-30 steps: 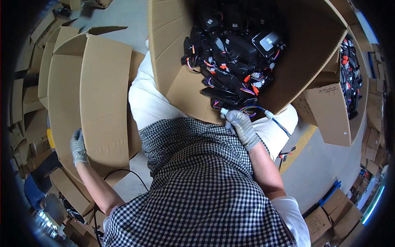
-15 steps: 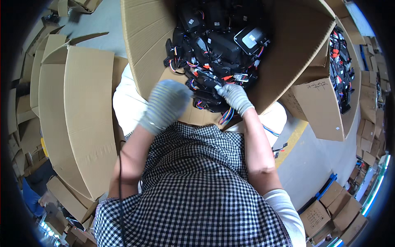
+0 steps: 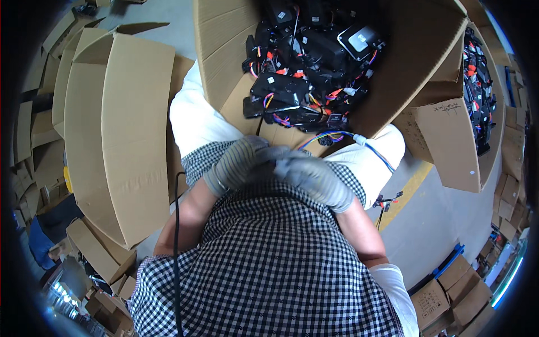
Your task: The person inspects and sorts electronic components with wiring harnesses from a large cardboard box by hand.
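Observation:
My two hands, in striped grey work gloves, meet over my lap just below the open carton (image 3: 384, 101). My left hand (image 3: 238, 163) is closed, its fingers curled toward a dark piece between the hands. Beside it my right hand (image 3: 317, 182) is also closed and smeared by motion; the fingers hide what they grip. A bundle of coloured wires (image 3: 331, 133) with a white connector (image 3: 360, 140) arcs out from behind the right hand across my right thigh. Inside the carton lies a heap of black boxy modules (image 3: 281, 90) with coloured wires and red connectors.
At right stands another carton (image 3: 441, 140) full of similar black parts. Tall open cartons (image 3: 137, 135) stand on my left. Some loose wired parts (image 3: 384, 202) lie on the floor by a yellow line (image 3: 407, 194). A black cord (image 3: 177, 247) hangs along my left arm.
Both hands have drawn back from the carton to my lap and come together. The right hand has left the heap. A wire bundle now arcs over my right thigh, and the view has shifted slightly.

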A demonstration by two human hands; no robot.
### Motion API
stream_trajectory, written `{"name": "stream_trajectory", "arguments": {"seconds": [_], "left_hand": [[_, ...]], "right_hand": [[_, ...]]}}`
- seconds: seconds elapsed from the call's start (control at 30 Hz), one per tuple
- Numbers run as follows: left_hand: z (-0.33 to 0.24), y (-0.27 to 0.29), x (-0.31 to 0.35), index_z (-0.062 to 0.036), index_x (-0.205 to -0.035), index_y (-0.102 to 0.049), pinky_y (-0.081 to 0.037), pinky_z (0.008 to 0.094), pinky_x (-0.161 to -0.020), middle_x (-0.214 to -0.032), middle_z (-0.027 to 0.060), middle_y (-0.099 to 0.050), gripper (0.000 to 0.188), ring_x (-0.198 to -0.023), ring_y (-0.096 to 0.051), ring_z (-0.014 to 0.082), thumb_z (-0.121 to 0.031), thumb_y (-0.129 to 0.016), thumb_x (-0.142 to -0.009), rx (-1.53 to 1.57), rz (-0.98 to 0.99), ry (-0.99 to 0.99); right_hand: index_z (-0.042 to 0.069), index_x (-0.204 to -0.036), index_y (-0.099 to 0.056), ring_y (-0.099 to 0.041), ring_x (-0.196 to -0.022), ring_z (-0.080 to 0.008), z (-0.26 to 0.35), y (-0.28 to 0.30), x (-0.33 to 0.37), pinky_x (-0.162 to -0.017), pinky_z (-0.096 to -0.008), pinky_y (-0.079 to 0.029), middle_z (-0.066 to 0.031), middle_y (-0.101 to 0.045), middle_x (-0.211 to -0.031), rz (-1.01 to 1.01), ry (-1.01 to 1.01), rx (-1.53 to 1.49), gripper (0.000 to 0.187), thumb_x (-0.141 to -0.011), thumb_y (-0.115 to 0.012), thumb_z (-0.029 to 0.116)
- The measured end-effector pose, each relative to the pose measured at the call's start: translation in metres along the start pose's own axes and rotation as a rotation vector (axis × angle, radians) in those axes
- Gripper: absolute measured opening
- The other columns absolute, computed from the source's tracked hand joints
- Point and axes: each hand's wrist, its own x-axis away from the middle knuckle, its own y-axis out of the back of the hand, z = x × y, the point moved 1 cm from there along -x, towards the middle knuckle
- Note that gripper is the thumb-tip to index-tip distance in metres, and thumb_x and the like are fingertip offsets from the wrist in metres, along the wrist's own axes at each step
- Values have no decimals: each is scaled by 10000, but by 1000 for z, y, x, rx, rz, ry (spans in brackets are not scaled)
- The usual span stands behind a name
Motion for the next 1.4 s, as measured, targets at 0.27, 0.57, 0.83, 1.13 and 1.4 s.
{"name": "stream_trajectory", "arguments": {"seconds": [0.27, 0.57, 0.83, 1.13, 1.4], "left_hand": [[-1, -25, 10, -36, -1097, -546, -488, 281, -802, -994, 112, -597, 222, -896, -608, 230, -124, -456, -915, 383, -445, 25], [4, -22, 19, 11, -955, -558, -501, 319, -668, -880, 125, -593, 149, -750, -605, 251, -113, -508, -887, 462, -371, 120], [13, -38, 15, -15, -974, -492, -520, 358, -619, -876, 153, -575, 169, -753, -601, 306, -34, -529, -810, -22, -432, -251], [44, -18, 1, -72, -968, -573, -481, 398, -730, -892, 109, -600, 236, -813, -600, 288, -217, -605, -786, 255, -108, -36], [131, 3, -62, -72, -989, -606, -459, 402, -801, -953, 126, -601, 277, -901, -575, 316, -267, -604, -792, -354, -196, 680]], "right_hand": [[-1, -892, -624, -524, -641, -98, 41, 6, 15, -638, -253, -439, -34, -593, -730, -455, -325, -231, 303, -918, -533, 287], [82, -909, -629, -566, -580, -198, 32, 2, -1, -538, -314, -435, -101, -565, -676, -121, -133, 1155, 124, -816, -587, 152], [77, -958, -664, -593, -618, -252, 27, 6, -5, -551, -349, -462, -104, -610, -705, 4, -13, 1066, 183, -795, -603, 133], [149, -850, -662, -626, -679, -210, 3, 20, -2, -558, -303, -478, -20, -646, -784, 386, -21, 488, 136, -825, -532, 114], [173, -982, -638, -616, -692, -194, 2, -2, -11, -601, -303, -497, -17, -611, -802, 531, 221, 872, 202, -814, -534, 130]]}}
